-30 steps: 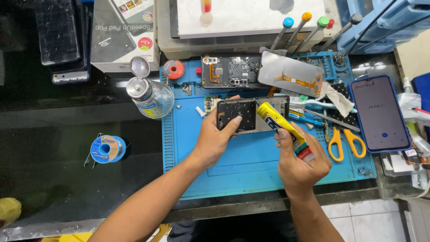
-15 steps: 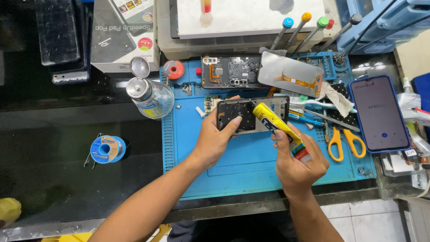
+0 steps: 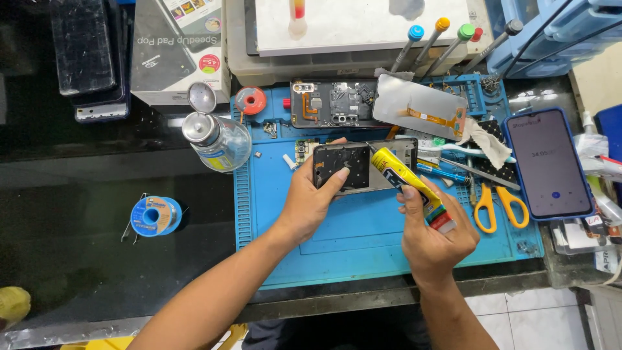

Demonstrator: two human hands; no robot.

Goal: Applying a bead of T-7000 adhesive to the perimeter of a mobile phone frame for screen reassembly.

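A black phone frame (image 3: 353, 170) lies on the blue work mat (image 3: 363, 227). My left hand (image 3: 314, 198) grips the frame's left end, with the thumb pressed on its dark inner face. My right hand (image 3: 431, 233) holds a yellow glue tube (image 3: 408, 185) tilted up and to the left. The tube's nozzle end rests over the frame's right side.
Behind the frame lie an opened phone body (image 3: 330, 104) and a loose screen panel (image 3: 421, 104). Orange scissors (image 3: 495, 204) and a blue-cased phone (image 3: 547, 162) are at the right. A glass bottle (image 3: 217, 139), a red reel (image 3: 249, 100) and a solder spool (image 3: 154, 216) sit at the left.
The glue tube has shifted slightly left along the frame's right part. My left hand keeps its hold on the frame.
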